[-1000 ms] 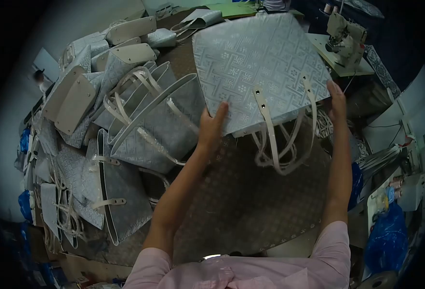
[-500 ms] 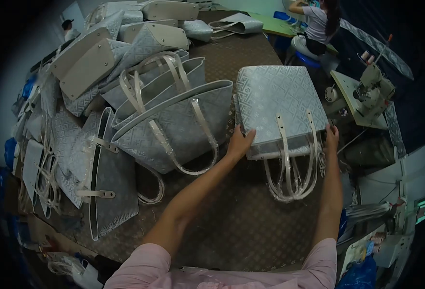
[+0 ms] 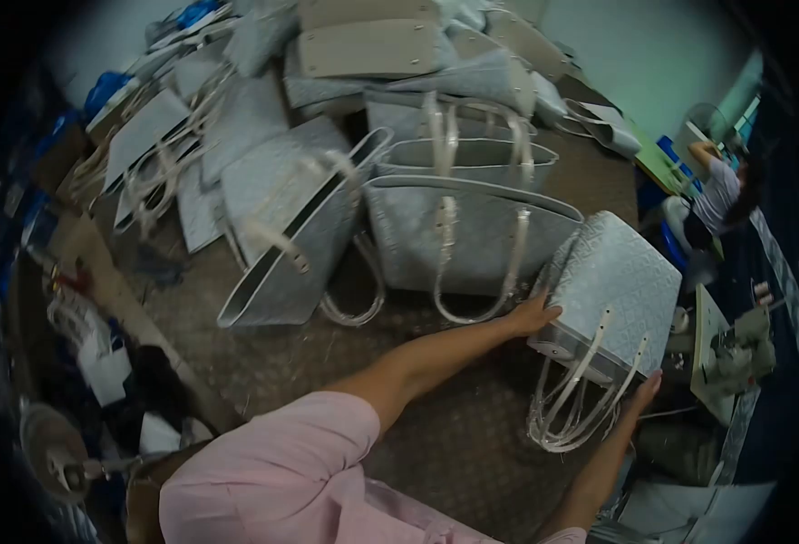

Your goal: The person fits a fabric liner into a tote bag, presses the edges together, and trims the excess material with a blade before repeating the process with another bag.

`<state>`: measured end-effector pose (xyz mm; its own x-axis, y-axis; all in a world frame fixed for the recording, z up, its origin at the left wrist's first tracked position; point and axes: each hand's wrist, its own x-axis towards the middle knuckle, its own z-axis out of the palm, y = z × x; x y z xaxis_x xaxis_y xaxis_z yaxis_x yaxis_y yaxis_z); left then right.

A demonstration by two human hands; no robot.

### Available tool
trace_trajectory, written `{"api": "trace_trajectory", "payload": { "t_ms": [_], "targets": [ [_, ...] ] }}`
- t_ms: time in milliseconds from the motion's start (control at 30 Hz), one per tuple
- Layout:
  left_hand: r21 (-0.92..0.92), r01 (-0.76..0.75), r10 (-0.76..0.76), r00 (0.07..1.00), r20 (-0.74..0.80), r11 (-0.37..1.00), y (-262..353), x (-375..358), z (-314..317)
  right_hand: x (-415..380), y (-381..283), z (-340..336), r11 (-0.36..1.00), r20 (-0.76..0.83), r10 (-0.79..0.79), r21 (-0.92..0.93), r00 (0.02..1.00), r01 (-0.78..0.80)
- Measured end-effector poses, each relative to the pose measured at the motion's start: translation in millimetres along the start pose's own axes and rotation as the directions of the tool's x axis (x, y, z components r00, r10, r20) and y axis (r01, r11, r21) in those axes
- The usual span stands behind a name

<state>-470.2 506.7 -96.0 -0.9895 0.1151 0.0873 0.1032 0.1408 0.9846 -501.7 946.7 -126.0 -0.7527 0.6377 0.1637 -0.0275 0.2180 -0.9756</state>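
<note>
A silvery-grey patterned handbag lies at the right of the brown patterned table, its opening and pale strap handles facing me. My left hand grips its left side near the opening, fingers partly hidden. At the opposite corner, my right hand is closed on the edge. Plastic film seems to wrap the handles, which hang toward me. Just left of this bag stands another grey handbag, its mouth open and handles drooping in front. A further grey bag leans farther left, tilted.
Many more bags are heaped at the back, some showing beige bases with metal studs. A sewing machine stands on a bench at the right. Beyond it sits another person. A fan is at the lower left.
My view has swung left and tilted, so the scene shifts rightward. Both hands keep hold of the same handbag, which now appears turned at a slant beside the standing bags.
</note>
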Motion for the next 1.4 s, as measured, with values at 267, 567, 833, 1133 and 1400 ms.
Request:
{"api": "trace_trajectory", "payload": {
  "t_ms": [267, 567, 833, 1133, 1400],
  "targets": [
    [-0.049, 0.202, -0.186, 0.954, 0.233, 0.978, -80, -298, -146, -261, -125, 62, 0.962, -0.016, -0.259, 0.084, 0.966, 0.259],
    [-0.105, 0.575, -0.577, 0.761, -0.296, 0.812, -101, -505, -351, -499, -172, 175, 0.990, 0.837, -0.029, 0.099, 0.547, -0.098],
    [-0.238, 0.394, -0.458, 0.700, -0.547, 0.888, -103, -535, -510, -630, -285, 258, 0.986, 0.809, -0.080, 0.148, 0.582, -0.070],
    [-0.059, 0.406, -0.387, 0.803, -0.452, 0.912, -105, -523, -634, -601, -334, 351, 0.922, 0.826, 0.116, -0.296, 0.551, 0.250],
    [-0.018, 0.237, -0.213, 0.836, -0.506, 0.971, -46, -529, -617, -633, -412, 248, 0.905, 0.893, -0.152, -0.047, 0.423, 0.424]
  ]
}}
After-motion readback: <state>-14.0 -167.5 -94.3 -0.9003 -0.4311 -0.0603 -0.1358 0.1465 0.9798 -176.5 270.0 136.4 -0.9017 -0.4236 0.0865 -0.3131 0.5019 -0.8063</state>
